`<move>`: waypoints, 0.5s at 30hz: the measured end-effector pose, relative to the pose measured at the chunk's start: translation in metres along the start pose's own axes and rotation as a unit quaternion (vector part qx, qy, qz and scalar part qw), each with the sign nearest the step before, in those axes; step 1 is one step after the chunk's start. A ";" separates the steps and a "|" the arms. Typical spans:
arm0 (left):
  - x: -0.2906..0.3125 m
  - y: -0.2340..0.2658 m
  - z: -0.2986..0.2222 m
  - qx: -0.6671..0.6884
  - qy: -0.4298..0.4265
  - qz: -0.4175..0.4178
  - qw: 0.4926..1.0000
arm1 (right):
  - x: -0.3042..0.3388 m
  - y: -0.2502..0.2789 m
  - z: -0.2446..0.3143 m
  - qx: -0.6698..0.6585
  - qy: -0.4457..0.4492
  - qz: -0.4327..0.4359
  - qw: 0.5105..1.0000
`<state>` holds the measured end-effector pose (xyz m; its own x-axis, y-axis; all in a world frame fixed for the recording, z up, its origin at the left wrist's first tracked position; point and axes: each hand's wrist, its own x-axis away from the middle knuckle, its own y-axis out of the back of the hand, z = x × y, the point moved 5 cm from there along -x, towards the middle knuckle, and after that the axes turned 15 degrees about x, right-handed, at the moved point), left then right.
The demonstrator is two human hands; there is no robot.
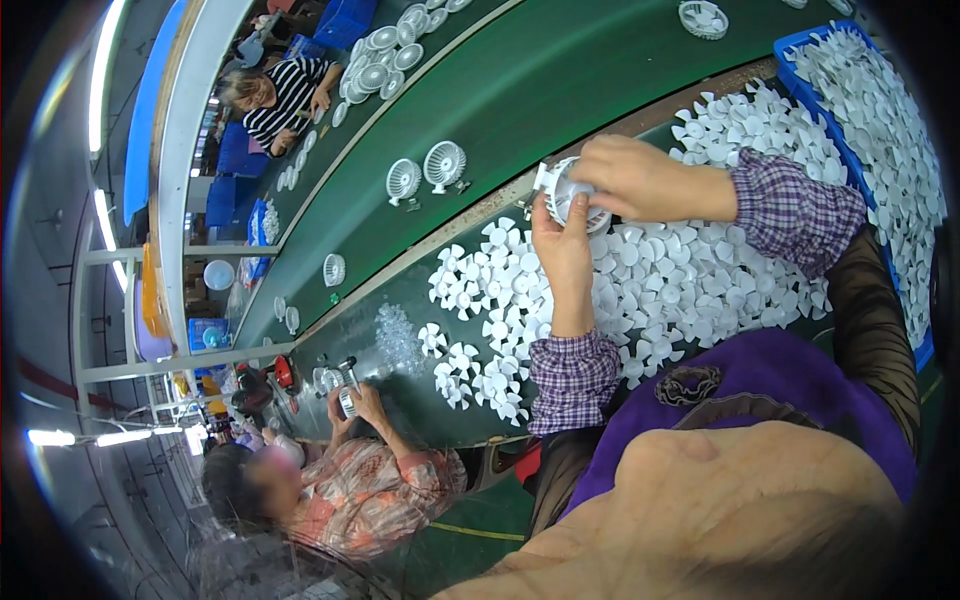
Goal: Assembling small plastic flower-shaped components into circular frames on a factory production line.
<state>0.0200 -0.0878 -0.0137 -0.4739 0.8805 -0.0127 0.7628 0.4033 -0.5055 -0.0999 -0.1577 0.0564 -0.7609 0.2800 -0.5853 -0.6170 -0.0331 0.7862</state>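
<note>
Over the near edge of the belt, my left hand [565,243] grips a round white fan housing [556,200] by its lower side, thumb across its open face. My right hand [632,178] is closed at the same housing, its fingertips reaching into the ring. White blade-like surfaces show inside the ring; what the right fingers pinch is hidden. Below both hands a wide heap of white fan blades [690,275] covers the dark table, with looser ones at its left side.
A green conveyor belt [520,120] runs past, carrying white fan housings [444,165]. At the right stands a blue bin [850,150] full of blades. Small clear parts [397,338] lie on the table. One co-worker [370,480] handles a housing at lower left; another [280,105] works across the belt.
</note>
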 end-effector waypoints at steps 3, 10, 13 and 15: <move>0.006 -0.006 -0.005 0.011 -0.001 0.035 0.999 | 0.000 0.020 -0.016 -0.061 -0.113 0.027 0.991; 0.014 -0.008 -0.004 -0.033 0.005 0.068 0.997 | 0.010 -0.010 -0.025 -0.178 -0.135 0.168 0.960; 0.002 0.000 -0.005 -0.096 0.032 0.059 0.993 | 0.006 -0.023 -0.035 -0.151 -0.117 0.122 0.974; -0.007 0.001 -0.005 -0.089 0.020 0.044 0.995 | 0.007 -0.049 -0.056 -0.254 -0.183 0.184 0.932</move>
<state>0.0263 -0.0921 -0.0104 -0.3871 0.9219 -0.0144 0.8680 0.3591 -0.3429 -0.0863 -0.2079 0.0023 -0.8780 0.4646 -0.1153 -0.4137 -0.6154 0.6709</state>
